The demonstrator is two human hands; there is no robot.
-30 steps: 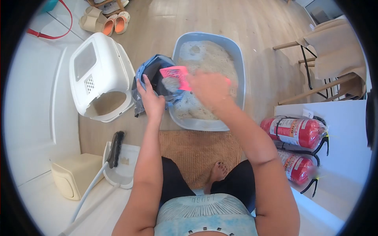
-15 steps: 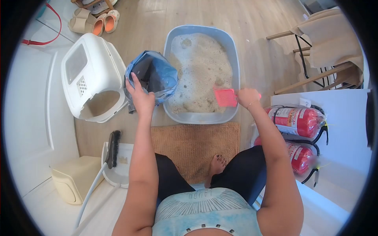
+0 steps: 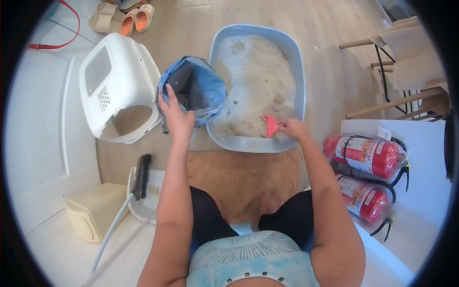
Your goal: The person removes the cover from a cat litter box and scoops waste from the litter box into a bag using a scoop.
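Note:
A grey-blue litter box (image 3: 300,71) stands on the floor, with sandy cat litter (image 3: 260,71) spread over its bottom and small clumps on top. My right hand (image 3: 293,128) grips the handle of a pink litter scoop (image 3: 270,126), whose head is tilted into the litter near the front right side. My left hand (image 3: 177,116) is closed on the near left edge of a blue plastic bag (image 3: 210,91). The bag's mouth gapes open beside the box's left wall; what lies deep inside is hard to make out.
The white litter box hood (image 3: 119,86) rests at left. A brush (image 3: 142,177), a dustpan (image 3: 146,206) and a cream bin (image 3: 93,210) are below it. A brown mat (image 3: 239,177) lies in front. Wrapped fire extinguishers (image 3: 366,155) and a chair (image 3: 411,52) stand at right.
The scoop has moved from a flat pose over the box's right front to a tilted one with its head in the litter. My left hand keeps hold of the bag. The view has shifted slightly.

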